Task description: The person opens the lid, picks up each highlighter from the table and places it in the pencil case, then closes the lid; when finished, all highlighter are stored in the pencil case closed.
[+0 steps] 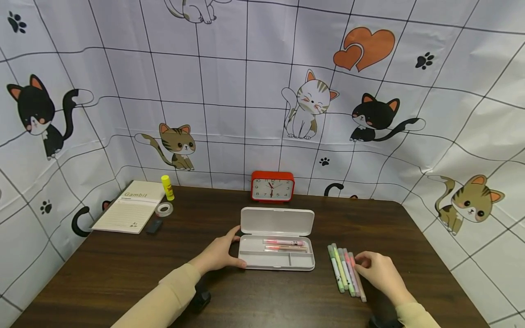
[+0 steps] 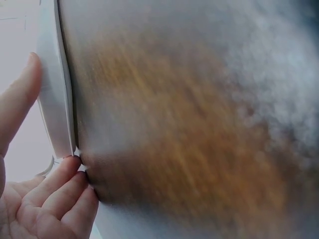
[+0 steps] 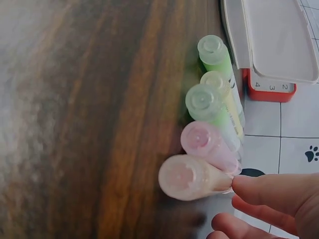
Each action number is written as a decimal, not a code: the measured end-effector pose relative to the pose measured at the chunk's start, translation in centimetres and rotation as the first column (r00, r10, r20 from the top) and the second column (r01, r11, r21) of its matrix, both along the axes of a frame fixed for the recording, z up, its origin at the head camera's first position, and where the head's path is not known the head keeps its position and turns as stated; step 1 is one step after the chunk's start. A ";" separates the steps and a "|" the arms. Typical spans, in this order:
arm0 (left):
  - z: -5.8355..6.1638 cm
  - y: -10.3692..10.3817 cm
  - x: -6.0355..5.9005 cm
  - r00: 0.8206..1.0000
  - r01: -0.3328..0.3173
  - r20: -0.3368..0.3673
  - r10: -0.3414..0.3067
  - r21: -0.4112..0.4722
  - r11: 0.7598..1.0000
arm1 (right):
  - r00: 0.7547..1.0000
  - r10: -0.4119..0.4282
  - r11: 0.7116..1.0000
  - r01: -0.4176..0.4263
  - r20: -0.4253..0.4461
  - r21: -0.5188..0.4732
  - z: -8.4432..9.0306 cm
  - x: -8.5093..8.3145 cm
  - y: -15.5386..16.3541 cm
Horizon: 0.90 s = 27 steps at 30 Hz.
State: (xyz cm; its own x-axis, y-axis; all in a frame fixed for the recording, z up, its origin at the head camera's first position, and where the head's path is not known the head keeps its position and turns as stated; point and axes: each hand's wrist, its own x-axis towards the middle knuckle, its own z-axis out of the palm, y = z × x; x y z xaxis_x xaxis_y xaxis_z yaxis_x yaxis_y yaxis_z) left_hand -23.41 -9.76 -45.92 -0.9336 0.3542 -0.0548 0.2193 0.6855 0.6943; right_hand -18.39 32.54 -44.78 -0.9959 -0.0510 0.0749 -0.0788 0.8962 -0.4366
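Note:
A white pencil case [image 1: 276, 260] stands with its lid raised on the dark table, two slim pens [image 1: 285, 245] inside it. My left hand [image 1: 219, 253] grips its left end, thumb at the front corner and fingers behind; the left wrist view shows fingertips against the case's end [image 2: 56, 99]. To the right of the case lies a row of several pastel markers [image 1: 343, 271], green, yellow-green, pink and peach. My right hand [image 1: 379, 272] touches the outermost, a peach marker [image 3: 187, 177], with a fingertip at its side. The other visible fingers sit apart from it, loosely bent.
A red alarm clock [image 1: 272, 186] stands behind the case. On the back left lie a notepad [image 1: 133, 207], a yellow glue stick [image 1: 167, 187], a roll of tape [image 1: 164, 209] and a small dark block [image 1: 154, 226]. A cat-print cloth [image 1: 221, 118] hangs around the table's back and sides.

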 end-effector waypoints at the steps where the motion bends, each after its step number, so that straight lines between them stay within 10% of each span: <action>1: 0.0 0.0 0.0 1.000 0.001 0.000 -0.001 -0.001 1.000 | 1.000 -0.004 1.000 0.004 0.005 0.000 0.0 0.0 0.0; 27: 0.2 -0.1 0.2 1.000 0.011 -0.007 -0.011 0.001 1.000 | 0.993 -0.058 0.998 0.054 0.098 0.038 0.7 -0.3 0.3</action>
